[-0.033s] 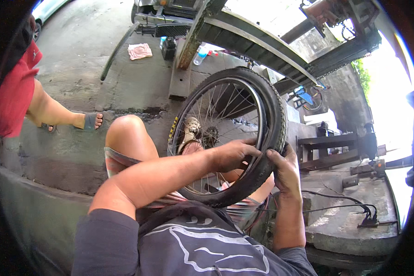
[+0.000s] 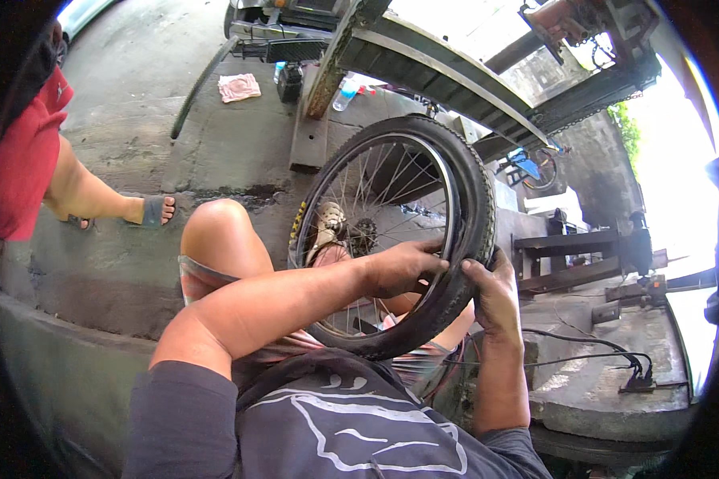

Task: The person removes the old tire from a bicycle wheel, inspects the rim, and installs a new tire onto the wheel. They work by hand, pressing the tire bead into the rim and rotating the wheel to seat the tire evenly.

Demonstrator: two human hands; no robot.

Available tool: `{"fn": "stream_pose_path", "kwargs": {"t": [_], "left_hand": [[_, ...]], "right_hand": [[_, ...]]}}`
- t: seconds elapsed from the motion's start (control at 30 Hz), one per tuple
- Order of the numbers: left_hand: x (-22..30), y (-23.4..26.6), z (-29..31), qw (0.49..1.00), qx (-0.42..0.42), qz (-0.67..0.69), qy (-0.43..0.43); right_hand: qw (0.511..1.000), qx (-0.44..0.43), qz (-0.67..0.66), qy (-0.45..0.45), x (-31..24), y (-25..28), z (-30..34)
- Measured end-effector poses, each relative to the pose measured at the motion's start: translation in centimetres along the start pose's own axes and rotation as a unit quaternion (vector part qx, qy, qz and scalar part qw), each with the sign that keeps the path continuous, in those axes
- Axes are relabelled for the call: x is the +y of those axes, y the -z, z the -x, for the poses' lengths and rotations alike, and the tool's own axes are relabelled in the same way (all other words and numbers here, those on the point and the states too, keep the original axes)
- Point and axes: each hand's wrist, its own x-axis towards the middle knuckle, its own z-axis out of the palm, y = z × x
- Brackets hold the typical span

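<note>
The bicycle wheel stands nearly upright on its edge across the person's lap, its flat face turned toward the chest and its hub at the middle of the spokes. Every place here is told from that hub. The black tire runs round the rim; its lower right arc, below and to the right of the hub, is where both hands meet.

The left hand reaches across from the left, just below and right of the hub, lying on the inner side of the rim with its fingers curled over the tire's edge; its grip is pressed on the tire. The right hand comes up from below, farther right of the hub, its grip wrapped round the tire's outer tread. The two hands sit just beside each other, the tire between them.

Well left of the hub, another person's sandalled foot rests on the concrete floor.
</note>
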Motion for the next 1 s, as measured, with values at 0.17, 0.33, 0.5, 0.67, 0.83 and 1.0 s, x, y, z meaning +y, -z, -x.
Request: {"fn": "stream_pose_path", "kwargs": {"t": [0.17,0.33,0.5,0.67,0.83,1.0], "left_hand": [[-0.1,-0.2,-0.1,0.963,0.001,-0.23,-0.142],[0.7,1.0,-0.1,0.981,0.012,-0.142,-0.132],[0.9,1.1,0.5,0.979,0.03,-0.156,-0.126],[0.8,1.2,1.2,0.965,0.067,-0.235,-0.097],[0.4,0.4,1.3,0.953,0.118,-0.257,-0.111],[1.0,0.1,1.9,0.928,0.151,-0.327,-0.094]], "right_hand": [[0.999,0.014,0.025,0.018,-0.9,-1.3,0.0],[0.999,0.018,-0.009,-0.031,-2.2,-2.5,-0.3],[0.998,-0.035,-0.041,-0.039,-2.8,-3.5,0.0],[0.975,-0.062,-0.157,-0.144,-4.0,-2.1,-3.4],[0.992,-0.054,0.005,-0.116,-3.7,-1.7,-5.9],[0.99,-0.094,0.034,-0.099,-4.5,-0.4,-7.2]]}}
